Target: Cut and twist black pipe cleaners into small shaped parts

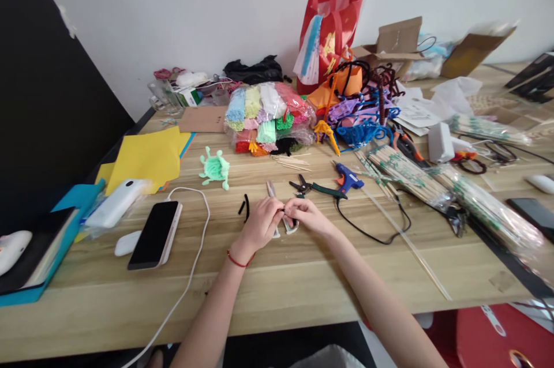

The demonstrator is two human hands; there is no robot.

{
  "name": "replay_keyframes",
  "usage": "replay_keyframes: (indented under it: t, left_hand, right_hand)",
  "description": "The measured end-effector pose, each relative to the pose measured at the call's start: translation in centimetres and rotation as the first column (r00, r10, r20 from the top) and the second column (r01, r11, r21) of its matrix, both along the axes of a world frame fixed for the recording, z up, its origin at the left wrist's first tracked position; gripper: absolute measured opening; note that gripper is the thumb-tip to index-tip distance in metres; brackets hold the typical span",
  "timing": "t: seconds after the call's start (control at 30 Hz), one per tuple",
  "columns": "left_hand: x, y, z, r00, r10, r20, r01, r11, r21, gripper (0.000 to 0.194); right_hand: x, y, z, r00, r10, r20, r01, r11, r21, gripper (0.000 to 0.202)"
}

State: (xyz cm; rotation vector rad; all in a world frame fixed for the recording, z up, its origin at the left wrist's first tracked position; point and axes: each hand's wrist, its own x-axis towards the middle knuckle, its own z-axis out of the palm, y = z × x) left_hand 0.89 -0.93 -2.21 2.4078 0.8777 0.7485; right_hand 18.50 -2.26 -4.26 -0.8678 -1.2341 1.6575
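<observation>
Hands [265, 222] [308, 217], wooden table [285, 287], pale wall [194, 16], perhaps partition [43, 97]

We hold a small black piece [283, 210], mostly hidden, pinched between our left hand [260, 221] and right hand [309, 216].

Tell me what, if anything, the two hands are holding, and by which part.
A small black piece, pinched at the fingertips of the left hand and right hand; too small to tell which part each grip takes.
</observation>
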Motion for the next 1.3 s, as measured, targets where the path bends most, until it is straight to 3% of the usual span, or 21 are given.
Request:
replay_keyframes:
  t: [0.27,0.37,0.47,0.63,0.73,0.83,1.0,1.1,1.23,1.3]
  left_hand:
    - [0.0,0.0,-0.3,0.986,-0.005,-0.169,0.050,0.964,0.262,0.019]
    - [0.0,0.0,-0.4,0.975,0.022,-0.223,0.054,0.943,0.329,0.019]
    - [0.0,0.0,-0.3,0.979,0.033,-0.203,0.033,0.949,0.313,0.020]
    - [0.2,0.0,0.4,0.997,0.055,-0.045,-0.052,0.996,0.065,0.024]
    - [0.2,0.0,0.5,0.994,0.100,0.048,-0.092,0.983,-0.159,0.024]
    - [0.2,0.3,0.1,0.985,0.122,0.123,-0.068,0.926,-0.370,0.026]
    - [-0.2,1.0,-0.9,0.967,0.099,0.235,0.073,0.776,-0.627,0.026]
    - [-0.2,0.9,-0.7,0.965,0.104,0.240,0.071,0.778,-0.624,0.027]
    - [-0.1,0.4,0.0,0.979,0.133,0.157,-0.062,0.917,-0.393,0.022]
    - [-0.1,0.2,0.2,0.985,0.138,0.100,-0.112,0.968,-0.226,0.018]
  right_hand:
    - [0.2,-0.3,0.6,0.985,0.107,-0.133,-0.139,0.955,-0.261,0.022]
    - [0.0,-0.2,0.4,0.986,0.086,-0.144,-0.122,0.958,-0.260,0.023]
    - [-0.1,-0.1,0.0,0.995,0.054,-0.087,-0.069,0.983,-0.170,0.026]
    - [-0.1,-0.1,0.1,0.985,-0.034,0.168,0.017,0.995,0.102,0.028]
    - [0.0,-0.4,0.9,0.906,-0.181,0.384,0.032,0.931,0.365,0.023]
    - [0.1,-0.8,1.4,0.823,-0.272,0.499,-0.063,0.829,0.555,0.019]
    - [-0.2,-1.1,1.2,0.763,-0.312,0.566,-0.192,0.727,0.660,0.021]
    - [-0.4,-1.2,1.1,0.775,-0.324,0.542,-0.131,0.757,0.640,0.020]
    - [-0.6,-0.9,1.0,0.878,-0.284,0.385,0.111,0.904,0.414,0.022]
    - [-0.7,-0.6,0.7,0.935,-0.228,0.271,0.159,0.954,0.252,0.026]
